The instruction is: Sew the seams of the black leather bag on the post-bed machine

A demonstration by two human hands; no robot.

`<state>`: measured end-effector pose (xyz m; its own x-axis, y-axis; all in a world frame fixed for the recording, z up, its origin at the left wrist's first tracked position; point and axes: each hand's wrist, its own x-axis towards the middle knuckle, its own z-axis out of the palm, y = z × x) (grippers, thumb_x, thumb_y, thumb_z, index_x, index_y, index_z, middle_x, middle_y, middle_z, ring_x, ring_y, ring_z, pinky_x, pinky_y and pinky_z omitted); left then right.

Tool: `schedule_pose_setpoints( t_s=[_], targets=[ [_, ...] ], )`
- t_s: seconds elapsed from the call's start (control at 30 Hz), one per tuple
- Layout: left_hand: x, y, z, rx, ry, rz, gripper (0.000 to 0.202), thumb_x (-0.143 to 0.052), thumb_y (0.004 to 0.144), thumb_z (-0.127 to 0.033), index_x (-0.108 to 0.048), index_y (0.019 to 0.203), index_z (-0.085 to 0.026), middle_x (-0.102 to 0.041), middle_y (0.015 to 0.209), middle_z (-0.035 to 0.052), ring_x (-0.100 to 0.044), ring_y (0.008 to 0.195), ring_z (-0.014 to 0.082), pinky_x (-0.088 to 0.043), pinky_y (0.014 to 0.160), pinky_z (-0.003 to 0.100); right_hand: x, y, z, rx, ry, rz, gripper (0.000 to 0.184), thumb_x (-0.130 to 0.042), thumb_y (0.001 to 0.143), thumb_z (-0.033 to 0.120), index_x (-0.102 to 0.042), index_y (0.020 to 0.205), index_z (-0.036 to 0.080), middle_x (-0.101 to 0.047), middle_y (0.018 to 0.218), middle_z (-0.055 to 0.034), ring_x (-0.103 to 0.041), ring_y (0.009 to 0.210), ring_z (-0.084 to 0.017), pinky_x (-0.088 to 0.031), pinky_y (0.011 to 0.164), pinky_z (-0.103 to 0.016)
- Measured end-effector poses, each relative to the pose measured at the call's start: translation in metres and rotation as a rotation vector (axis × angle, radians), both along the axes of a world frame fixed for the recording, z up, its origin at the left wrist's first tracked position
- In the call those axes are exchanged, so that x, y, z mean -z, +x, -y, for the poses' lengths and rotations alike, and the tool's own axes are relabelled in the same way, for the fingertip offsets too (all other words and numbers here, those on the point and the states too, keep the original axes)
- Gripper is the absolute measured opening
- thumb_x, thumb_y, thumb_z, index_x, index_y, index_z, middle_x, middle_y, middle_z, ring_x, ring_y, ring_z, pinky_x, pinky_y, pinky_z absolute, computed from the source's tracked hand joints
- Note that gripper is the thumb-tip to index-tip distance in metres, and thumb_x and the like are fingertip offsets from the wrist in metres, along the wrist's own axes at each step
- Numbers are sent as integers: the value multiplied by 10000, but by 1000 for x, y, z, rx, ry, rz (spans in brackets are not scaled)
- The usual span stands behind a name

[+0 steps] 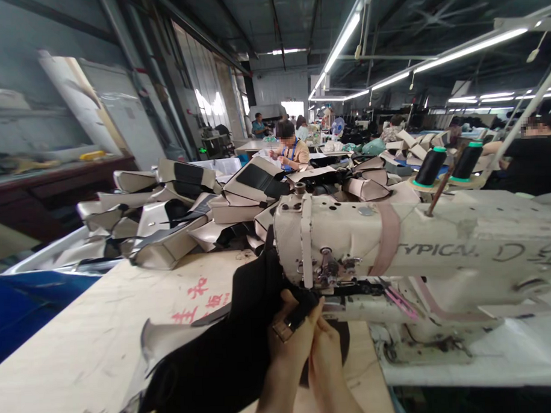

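My left hand (293,337) and my right hand (324,343) are pressed close together just under the head of a cream sewing machine (421,243). Both are closed on the edge of a black fabric piece (226,359), which rises towards the needle area (327,271) and drapes down over the wooden table (82,352). The left fingers pinch the black edge beside a small buckle-like part; the right fingers close on it from the right. A grey-beige panel (158,340) is attached to the black piece at its left.
A heap of beige-and-black sewn covers (189,203) fills the far side of the table. Two dark thread cones (448,163) stand behind the machine. Blue fabric (21,306) lies at the left. Other people sit at work further back.
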<state>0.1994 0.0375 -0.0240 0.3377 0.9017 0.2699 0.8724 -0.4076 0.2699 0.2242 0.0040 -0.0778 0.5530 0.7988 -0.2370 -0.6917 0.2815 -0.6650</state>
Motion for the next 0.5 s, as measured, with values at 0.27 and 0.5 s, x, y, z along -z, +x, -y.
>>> schedule_pose_setpoints(
  t_s=[0.27, 0.5],
  targets=[
    [21, -19, -9, 52, -15, -42, 343, -362, 870, -305, -635, 1013, -153, -613, 602, 56, -602, 579, 168, -417, 520, 223, 6, 1, -2, -47, -70, -149, 446, -744, 590, 405, -671, 902, 94, -662, 808, -90, -588, 687, -163, -399, 509, -196],
    [24, -28, -21, 61, -95, -16, 346, -379, 855, -306, -658, 1007, -170, -568, 546, 48, -574, 583, 189, -422, 543, 247, 4, -5, -3, -17, -125, -71, 515, -696, 638, 483, -661, 976, 96, -640, 666, -52, -479, 475, -100, -295, 425, -195]
  ],
)
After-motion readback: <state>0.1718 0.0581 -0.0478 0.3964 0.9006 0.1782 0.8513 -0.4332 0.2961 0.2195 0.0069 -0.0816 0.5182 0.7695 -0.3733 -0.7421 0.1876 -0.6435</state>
